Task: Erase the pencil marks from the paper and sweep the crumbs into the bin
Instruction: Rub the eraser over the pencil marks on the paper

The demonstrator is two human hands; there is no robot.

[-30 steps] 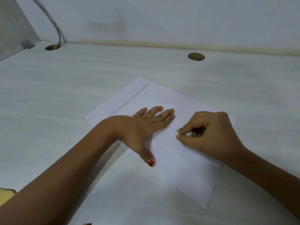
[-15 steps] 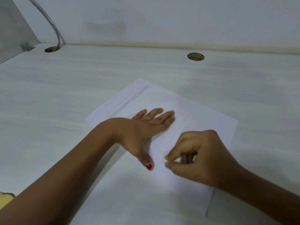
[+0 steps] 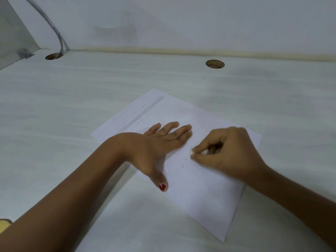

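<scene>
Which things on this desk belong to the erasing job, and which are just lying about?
For the job: paper; white eraser, pinched by the right hand; left hand, pressing flat on the paper; dark crumbs on the sheet.
Lying about: cable; the desk hole it enters; second desk hole; metal panel; yellow object at the near left edge.

Probably an office workstation: a white desktop (image 3: 91, 106) with two round cable holes (image 3: 215, 64), a grey cable (image 3: 54, 28) entering one.
</scene>
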